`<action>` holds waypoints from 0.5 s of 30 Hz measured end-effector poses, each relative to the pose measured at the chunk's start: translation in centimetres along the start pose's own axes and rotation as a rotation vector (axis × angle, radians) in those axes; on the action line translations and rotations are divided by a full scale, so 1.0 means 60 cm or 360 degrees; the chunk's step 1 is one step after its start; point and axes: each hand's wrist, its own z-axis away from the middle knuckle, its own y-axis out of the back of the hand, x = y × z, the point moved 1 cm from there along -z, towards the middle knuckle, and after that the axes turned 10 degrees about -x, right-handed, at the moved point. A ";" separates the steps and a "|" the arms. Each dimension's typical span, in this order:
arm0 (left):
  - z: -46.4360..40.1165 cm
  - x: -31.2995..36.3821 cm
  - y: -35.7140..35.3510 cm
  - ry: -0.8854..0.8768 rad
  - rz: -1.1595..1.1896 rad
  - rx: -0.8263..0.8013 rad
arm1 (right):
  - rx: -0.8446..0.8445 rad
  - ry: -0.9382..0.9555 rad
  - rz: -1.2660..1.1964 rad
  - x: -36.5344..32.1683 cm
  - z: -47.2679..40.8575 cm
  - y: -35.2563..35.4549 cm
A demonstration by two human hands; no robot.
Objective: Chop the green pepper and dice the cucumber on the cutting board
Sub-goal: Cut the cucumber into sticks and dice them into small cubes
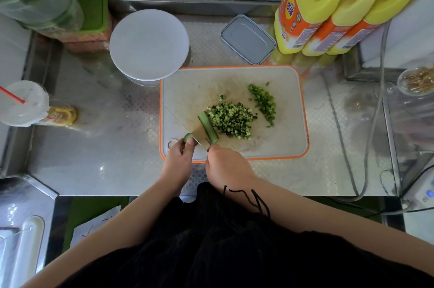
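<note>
Rounded-rectangle cutting board (pixel 270 146), pale and scuffed, rimmed in orange, lying flat on an embossed steel counter (pixel 105 146); near its middle, a loose mound of diced cucumber (pixel 231 118), small glossy cubes with dark skin edges; to the right and slightly apart, a narrower strip of chopped green pepper (pixel 264 103), finer and brighter. Beside the cucumber mound on its left, a long cucumber strip (pixel 208 127), flat-cut, lying diagonally; just left of that, across the thin knife blade (pixel 180 123), a short cucumber end (pixel 187 137) at the board's near-left corner.

Left hand (pixel 179 158) with fingers curled onto the cucumber end, pinching it against the board; right hand (pixel 225 163) clenched around the knife handle, handle itself hidden under the fist; blade edge-on, running diagonally up-left from the fist.

Behind the board: a round white lid (pixel 149 44), smooth and matte; a grey rectangular container lid (pixel 247 39) with rounded corners; three yellow jugs (pixel 340 5) with orange labels. At far left, a plastic cup (pixel 23 102) with a red straw.
</note>
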 end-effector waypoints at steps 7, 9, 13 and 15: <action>-0.001 -0.003 0.002 -0.0027 0.0002 0.0007 | -0.0040 -0.0026 -0.0071 -0.001 -0.016 -0.008; 0.000 -0.004 0.002 -0.0046 -0.0022 0.0001 | -0.0086 -0.0041 -0.0088 -0.001 -0.022 -0.008; 0.000 -0.004 0.004 -0.0051 -0.0008 -0.0013 | -0.0107 -0.0082 -0.0105 0.003 -0.034 -0.012; 0.000 -0.004 0.005 -0.0063 0.0009 -0.0016 | -0.0093 -0.0083 -0.0109 0.005 -0.037 -0.013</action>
